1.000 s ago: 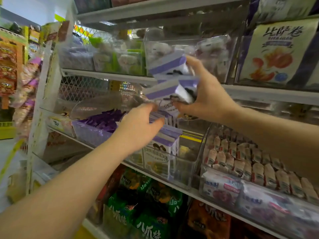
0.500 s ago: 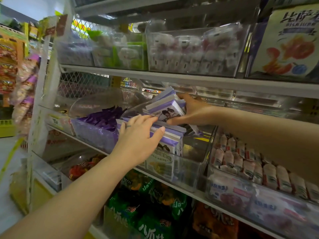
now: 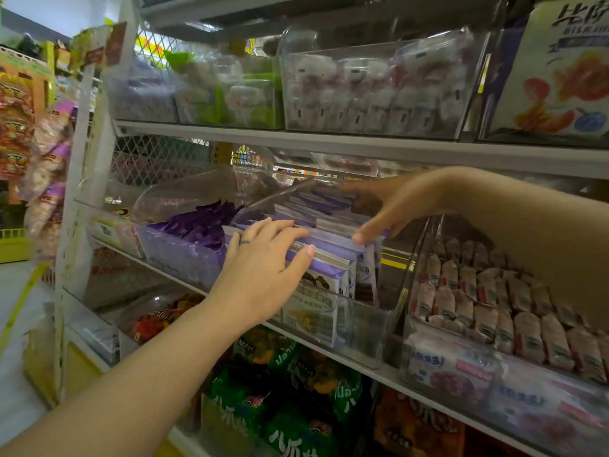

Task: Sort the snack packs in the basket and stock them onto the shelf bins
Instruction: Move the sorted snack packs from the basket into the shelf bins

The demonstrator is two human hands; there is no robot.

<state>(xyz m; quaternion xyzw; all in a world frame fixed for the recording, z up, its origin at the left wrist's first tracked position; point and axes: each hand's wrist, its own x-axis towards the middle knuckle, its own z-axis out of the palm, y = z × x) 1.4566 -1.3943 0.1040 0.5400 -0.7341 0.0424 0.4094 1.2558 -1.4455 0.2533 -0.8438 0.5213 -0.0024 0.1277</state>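
Observation:
A clear plastic shelf bin on the middle shelf holds a row of white-and-purple snack packs standing upright. My left hand lies over the tops of the front packs, fingers straight and pressing on them. My right hand reaches into the back of the same bin, its fingers spread over the rear packs and its thumb touching a pack's top edge. Neither hand grips a pack. The basket is out of view.
A bin of dark purple packets stands to the left, a bin of pink-white wrapped snacks to the right. The upper shelf edge runs just above my right wrist. Green bags fill the shelf below.
My right hand carried a bunch of purple-and-white packs down from in front of the upper shelf into the bin and let them go. My left hand stayed on the front packs.

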